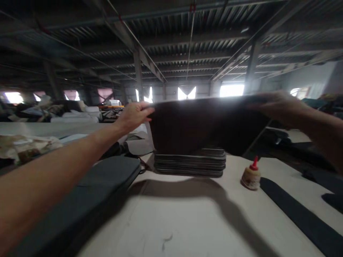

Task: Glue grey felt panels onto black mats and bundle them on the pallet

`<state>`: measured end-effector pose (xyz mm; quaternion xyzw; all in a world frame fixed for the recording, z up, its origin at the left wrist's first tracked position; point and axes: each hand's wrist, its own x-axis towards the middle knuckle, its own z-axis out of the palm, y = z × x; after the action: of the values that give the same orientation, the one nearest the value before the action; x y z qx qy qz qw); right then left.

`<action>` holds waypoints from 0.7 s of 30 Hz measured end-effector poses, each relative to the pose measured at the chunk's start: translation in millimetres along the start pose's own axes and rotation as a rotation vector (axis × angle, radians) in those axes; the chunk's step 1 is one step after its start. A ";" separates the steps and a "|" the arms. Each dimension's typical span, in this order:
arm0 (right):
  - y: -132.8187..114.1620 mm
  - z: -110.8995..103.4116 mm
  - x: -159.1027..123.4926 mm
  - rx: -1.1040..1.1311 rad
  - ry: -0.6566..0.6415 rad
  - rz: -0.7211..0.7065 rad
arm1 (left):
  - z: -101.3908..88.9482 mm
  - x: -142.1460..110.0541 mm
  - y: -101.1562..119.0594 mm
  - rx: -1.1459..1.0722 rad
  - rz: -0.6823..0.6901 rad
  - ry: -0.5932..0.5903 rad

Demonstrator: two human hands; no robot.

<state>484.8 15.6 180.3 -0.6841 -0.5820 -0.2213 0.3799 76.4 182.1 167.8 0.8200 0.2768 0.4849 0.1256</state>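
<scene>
My left hand [138,114] pinches the upper left corner of a dark flat panel [198,123], perhaps fabric or foam sheet. At its upper right corner my right hand [273,103] grips the same panel, blurred by motion. The panel hangs upright between both hands, above and partly in front of a neat stack of dark panels [189,166] with rounded corners. Its lower right part slants toward the right hand. The thumb of my left hand lies on the near face; the right fingers are partly hidden in the dark.
A glue bottle [251,176] with a red nozzle stands right of the stack on the pale table [171,221]. Beside it lies a long dark strip [300,210]. Thick dark pieces [107,182] are piled at the left. Cloth heaps [29,146] lie farther back.
</scene>
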 end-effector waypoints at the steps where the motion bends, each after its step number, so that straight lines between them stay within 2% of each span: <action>1: -8.7 1.2 12.1 -0.076 0.136 -0.009 | -4.7 15.0 0.6 0.031 0.049 0.088; 4: -26.1 17.4 33.8 -0.199 0.440 -0.089 | -9.5 44.8 -10.3 0.132 0.192 0.314; 6: -25.2 41.6 35.3 -0.235 0.488 -0.151 | -0.9 50.5 -32.5 0.191 0.232 0.350; 9: -5.5 96.2 20.9 -0.278 0.293 -0.189 | 29.4 38.6 -83.9 0.272 0.191 0.216; 12: 22.6 157.5 -4.1 -0.324 0.017 -0.233 | 65.8 11.4 -136.2 0.341 0.095 -0.008; 14: 38.0 190.1 -19.6 -0.354 -0.188 -0.236 | 83.9 -6.1 -160.4 0.378 0.040 -0.118; 16: 48.2 210.1 -29.7 -0.361 -0.325 -0.187 | 93.7 -17.4 -173.6 0.407 0.001 -0.173; 17: 51.4 215.4 -32.3 -0.354 -0.350 -0.157 | 95.8 -20.2 -176.6 0.418 -0.010 -0.187; 19: 55.1 218.7 -33.3 -0.344 -0.357 -0.130 | 95.9 -21.5 -178.0 0.437 -0.021 -0.199; 21: 56.5 216.9 -31.7 -0.341 -0.361 -0.172 | 93.6 -20.5 -176.3 0.448 -0.016 -0.204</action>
<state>501.9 162.3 8.8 -0.7148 -0.6505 -0.2221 0.1290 91.1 319.9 22.7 0.8700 0.3697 0.3249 -0.0282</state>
